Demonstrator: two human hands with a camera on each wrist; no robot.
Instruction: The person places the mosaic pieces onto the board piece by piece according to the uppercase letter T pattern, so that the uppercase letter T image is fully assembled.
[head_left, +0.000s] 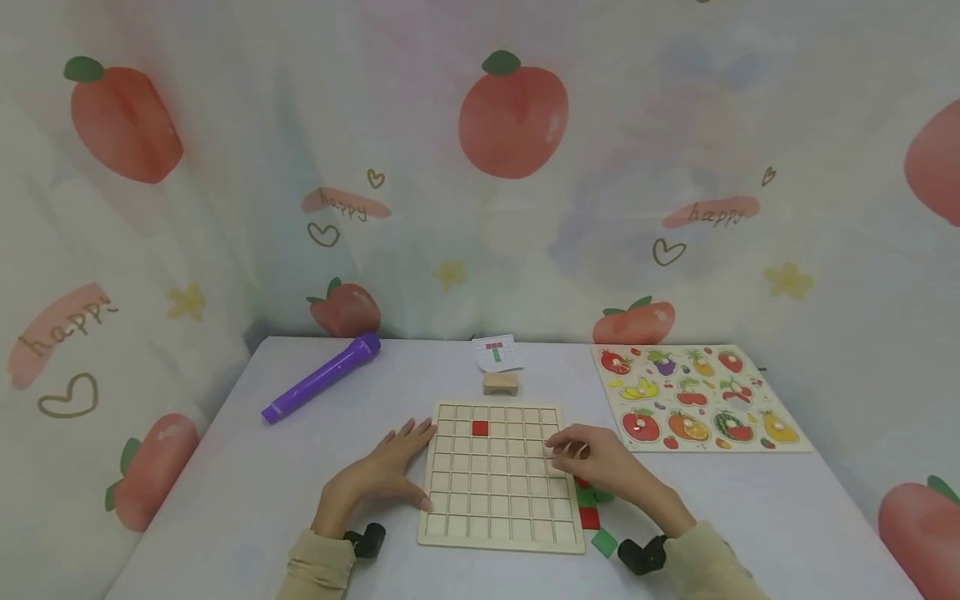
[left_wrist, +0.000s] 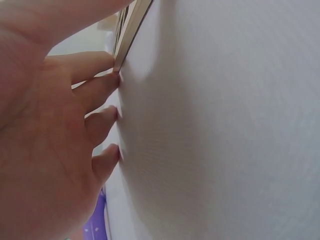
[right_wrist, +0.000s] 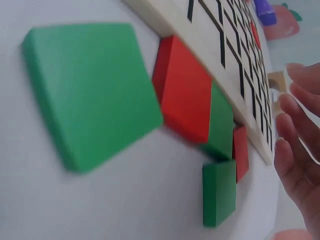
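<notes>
White cloth covers the table (head_left: 202, 500), a soft surface that should let small pieces be slid without scratching. At 2 o'clock from the middle of the grid board lies a fruit picture board (head_left: 714, 421), flat and apart from the work. The pale wooden grid board (head_left: 489, 483) looks light and stiff, likely to skate if nudged; its raised outer rim is the place to steady it.

The left hand (head_left: 386, 467), fingers spread, touches that rim at 9 o'clock. The right hand (head_left: 600, 458), between 2 and 3 o'clock, is above the rim with fingers loosely curved; no piece shows between them. The hands are well apart.

Smallest are the square tiles. One red tile (head_left: 480, 428) sits in the grid's far row, toward 11 o'clock. The loose ones lie beside the rim around 4 o'clock, among them a red tile nearby (right_wrist: 187, 95) and a green tile (right_wrist: 95, 95) nearest the person. They look rigid, light, smooth enough to slip, and hardly fragile. Opposite side edges make the best pinch; the green one, standing clear of the others, offers easiest access.
</notes>
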